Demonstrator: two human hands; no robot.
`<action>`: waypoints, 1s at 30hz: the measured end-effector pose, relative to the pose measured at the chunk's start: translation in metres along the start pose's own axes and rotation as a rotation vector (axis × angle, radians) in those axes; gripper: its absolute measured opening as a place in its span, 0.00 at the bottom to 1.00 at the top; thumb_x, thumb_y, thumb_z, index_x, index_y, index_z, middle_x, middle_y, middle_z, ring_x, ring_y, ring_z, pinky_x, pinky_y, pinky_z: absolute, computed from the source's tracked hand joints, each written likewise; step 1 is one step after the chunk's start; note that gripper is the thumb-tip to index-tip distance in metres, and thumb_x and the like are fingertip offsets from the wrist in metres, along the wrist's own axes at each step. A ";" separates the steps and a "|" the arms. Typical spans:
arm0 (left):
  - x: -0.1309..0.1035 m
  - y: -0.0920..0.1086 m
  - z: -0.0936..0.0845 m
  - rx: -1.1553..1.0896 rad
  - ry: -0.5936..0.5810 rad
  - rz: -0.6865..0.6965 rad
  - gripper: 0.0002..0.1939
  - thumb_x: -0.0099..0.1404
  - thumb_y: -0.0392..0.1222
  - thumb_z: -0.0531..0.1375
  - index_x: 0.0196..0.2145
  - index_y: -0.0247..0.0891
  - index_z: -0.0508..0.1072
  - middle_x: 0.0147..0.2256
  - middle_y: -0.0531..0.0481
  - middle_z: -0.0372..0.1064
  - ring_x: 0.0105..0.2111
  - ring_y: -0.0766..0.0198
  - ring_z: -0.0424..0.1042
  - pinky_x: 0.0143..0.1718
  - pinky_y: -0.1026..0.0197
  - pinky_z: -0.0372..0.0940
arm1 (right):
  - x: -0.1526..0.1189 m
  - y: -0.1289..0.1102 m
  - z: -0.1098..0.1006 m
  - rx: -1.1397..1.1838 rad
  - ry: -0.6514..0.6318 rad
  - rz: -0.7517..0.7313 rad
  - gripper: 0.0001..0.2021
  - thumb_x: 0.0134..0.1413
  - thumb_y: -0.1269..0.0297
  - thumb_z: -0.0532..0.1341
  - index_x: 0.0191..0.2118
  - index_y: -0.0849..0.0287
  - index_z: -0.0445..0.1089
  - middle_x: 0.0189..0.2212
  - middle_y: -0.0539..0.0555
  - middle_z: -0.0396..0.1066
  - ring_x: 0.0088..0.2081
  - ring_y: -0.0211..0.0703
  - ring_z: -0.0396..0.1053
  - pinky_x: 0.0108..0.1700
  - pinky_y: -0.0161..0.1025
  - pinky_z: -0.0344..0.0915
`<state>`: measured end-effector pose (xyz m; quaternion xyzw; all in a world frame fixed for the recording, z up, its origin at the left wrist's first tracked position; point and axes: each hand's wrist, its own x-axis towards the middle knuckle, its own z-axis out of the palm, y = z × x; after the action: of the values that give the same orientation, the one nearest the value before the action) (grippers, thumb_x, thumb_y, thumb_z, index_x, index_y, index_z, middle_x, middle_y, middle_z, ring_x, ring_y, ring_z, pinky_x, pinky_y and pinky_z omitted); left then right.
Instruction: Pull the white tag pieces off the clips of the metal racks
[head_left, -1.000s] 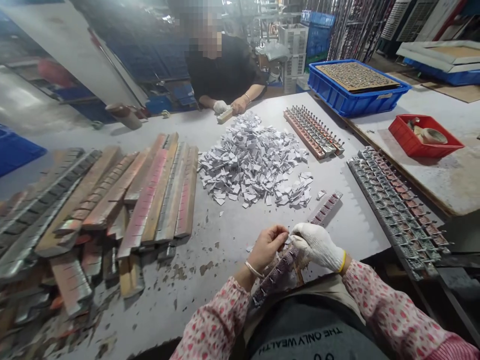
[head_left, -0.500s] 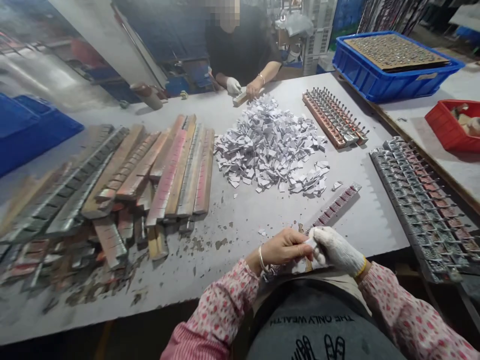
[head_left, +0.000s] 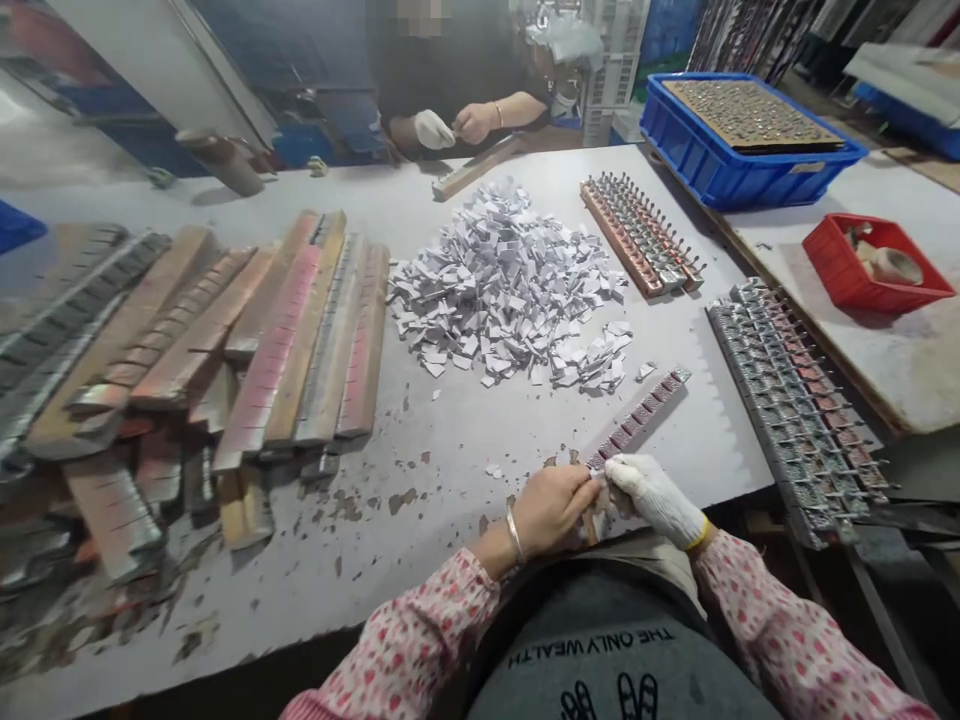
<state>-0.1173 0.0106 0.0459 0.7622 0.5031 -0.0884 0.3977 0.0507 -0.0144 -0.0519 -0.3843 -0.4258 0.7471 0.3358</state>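
Observation:
A slotted strip with a pinkish glittery face [head_left: 641,415] lies slantwise at the front of the table, its near end running under my hands. My left hand [head_left: 551,508], bare and with a bangle at the wrist, is closed round this near part. Close beside it, my right hand [head_left: 654,498] in a white knitted glove has its fingers pinched together at the strip. What is between the gloved fingers is too small and hidden to make out. Beyond the strip is a heap of small white pieces [head_left: 510,290], with one loose piece [head_left: 645,371] near the strip's far end.
Slotted wooden bars [head_left: 292,340] are stacked at left. Racks with upright pins [head_left: 641,235] and a larger pinned rack [head_left: 795,410] stand at right. Beyond are a blue crate [head_left: 750,180] and a red bin [head_left: 862,290]. Opposite, a co-worker's hands [head_left: 454,127] meet above a bar [head_left: 480,168].
My view has turned right, shifting the scene left. My hands stay together at the strip; the white bit between them no longer shows clearly. The co-worker's hands have lifted off their bar.

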 end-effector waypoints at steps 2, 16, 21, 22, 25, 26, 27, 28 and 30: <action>0.000 -0.005 0.005 0.053 0.072 -0.064 0.10 0.69 0.43 0.49 0.42 0.39 0.68 0.35 0.48 0.65 0.35 0.60 0.67 0.39 0.60 0.63 | 0.008 0.004 -0.012 -0.188 0.098 -0.023 0.22 0.65 0.49 0.45 0.24 0.57 0.57 0.18 0.47 0.60 0.21 0.37 0.59 0.26 0.34 0.56; 0.002 -0.018 0.004 0.036 -0.015 -0.103 0.21 0.63 0.40 0.59 0.54 0.39 0.62 0.45 0.44 0.64 0.43 0.56 0.68 0.44 0.55 0.67 | 0.034 -0.044 0.002 -1.321 -0.075 0.105 0.08 0.56 0.67 0.58 0.33 0.63 0.75 0.29 0.63 0.75 0.34 0.57 0.75 0.33 0.42 0.64; 0.044 -0.039 -0.038 0.195 0.195 -0.334 0.12 0.68 0.44 0.55 0.47 0.38 0.69 0.37 0.46 0.70 0.36 0.60 0.70 0.38 0.59 0.66 | 0.032 -0.049 0.001 -1.327 -0.026 0.122 0.16 0.64 0.63 0.51 0.34 0.60 0.75 0.30 0.62 0.76 0.35 0.54 0.76 0.34 0.41 0.65; 0.055 -0.044 -0.047 0.231 0.252 -0.373 0.12 0.69 0.43 0.55 0.47 0.37 0.69 0.39 0.44 0.69 0.38 0.58 0.70 0.40 0.58 0.66 | 0.031 -0.046 0.001 -1.325 -0.006 0.114 0.18 0.65 0.61 0.50 0.34 0.60 0.75 0.29 0.62 0.76 0.35 0.53 0.76 0.34 0.40 0.65; 0.085 -0.056 -0.066 0.320 0.387 -0.469 0.14 0.66 0.42 0.58 0.47 0.34 0.68 0.44 0.38 0.67 0.46 0.51 0.67 0.47 0.52 0.63 | 0.028 -0.036 0.000 -1.315 0.011 0.078 0.21 0.67 0.57 0.47 0.34 0.59 0.73 0.30 0.59 0.76 0.34 0.52 0.75 0.33 0.39 0.63; 0.091 -0.059 -0.069 0.342 0.419 -0.495 0.14 0.65 0.41 0.59 0.47 0.33 0.68 0.45 0.36 0.66 0.49 0.49 0.66 0.48 0.50 0.62 | 0.026 -0.033 0.000 -1.306 0.007 0.068 0.21 0.68 0.55 0.47 0.34 0.59 0.73 0.30 0.59 0.75 0.34 0.51 0.75 0.33 0.39 0.62; 0.096 -0.062 -0.069 0.354 0.440 -0.514 0.14 0.64 0.39 0.60 0.47 0.33 0.68 0.46 0.36 0.65 0.50 0.47 0.65 0.49 0.50 0.61 | 0.025 -0.032 0.000 -1.293 -0.003 0.062 0.21 0.68 0.54 0.46 0.34 0.59 0.72 0.30 0.59 0.75 0.35 0.51 0.75 0.33 0.39 0.62; 0.098 -0.065 -0.069 0.356 0.452 -0.525 0.13 0.63 0.38 0.60 0.46 0.33 0.68 0.47 0.35 0.65 0.51 0.47 0.65 0.50 0.49 0.61 | 0.024 -0.030 -0.001 -1.272 -0.023 0.057 0.22 0.68 0.52 0.46 0.34 0.58 0.72 0.31 0.58 0.75 0.35 0.51 0.74 0.32 0.38 0.61; 0.096 -0.070 -0.066 0.325 0.450 -0.525 0.11 0.63 0.34 0.59 0.44 0.35 0.70 0.45 0.37 0.66 0.50 0.49 0.67 0.49 0.51 0.61 | 0.021 -0.028 -0.005 -1.206 -0.072 0.040 0.22 0.68 0.51 0.46 0.33 0.58 0.70 0.30 0.57 0.75 0.34 0.49 0.74 0.32 0.37 0.59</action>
<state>-0.1474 0.1359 0.0025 0.6608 0.7354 -0.0966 0.1149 0.0496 0.0164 -0.0343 -0.4892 -0.7783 0.3925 0.0300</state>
